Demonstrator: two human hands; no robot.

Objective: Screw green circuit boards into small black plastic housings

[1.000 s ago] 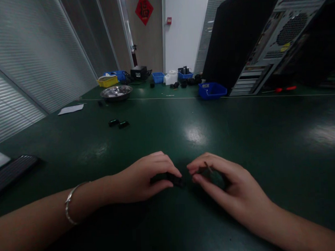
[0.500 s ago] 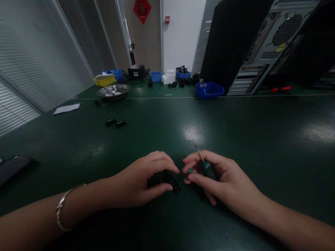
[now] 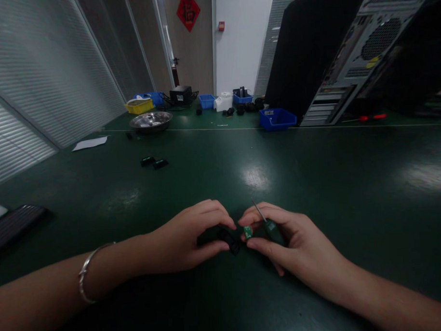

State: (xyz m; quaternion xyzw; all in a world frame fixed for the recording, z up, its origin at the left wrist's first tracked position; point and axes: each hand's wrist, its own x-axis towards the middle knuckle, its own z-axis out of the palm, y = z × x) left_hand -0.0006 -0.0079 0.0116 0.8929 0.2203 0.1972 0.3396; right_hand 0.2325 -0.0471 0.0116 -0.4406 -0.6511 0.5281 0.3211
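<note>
Between the thumb and fingers of my left hand (image 3: 204,229) is a small black plastic housing (image 3: 228,241), its far end sticking out to the right. My right hand (image 3: 280,231) pinches a small green circuit board (image 3: 248,231) at its fingertips. The same hand also keeps a screwdriver (image 3: 273,230) with a dark green handle tucked against the fingers, its thin shaft pointing up and left. Board and housing are close together but look apart. Farther off on the table lie two small black parts (image 3: 154,162) with green on top.
On the green table (image 3: 333,181), a steel bowl (image 3: 151,121), a yellow bin (image 3: 140,106) and a blue bin (image 3: 277,119) stand toward the back. A tall black computer case (image 3: 310,56) rises at the back right. A keyboard (image 3: 18,224) sits at the left edge, and a paper sheet (image 3: 90,143) lies beyond it.
The green board has turned in my right fingertips, so more of its face shows. The screwdriver tip has dipped slightly and shifted left. My left hand stays nearly still around the black housing.
</note>
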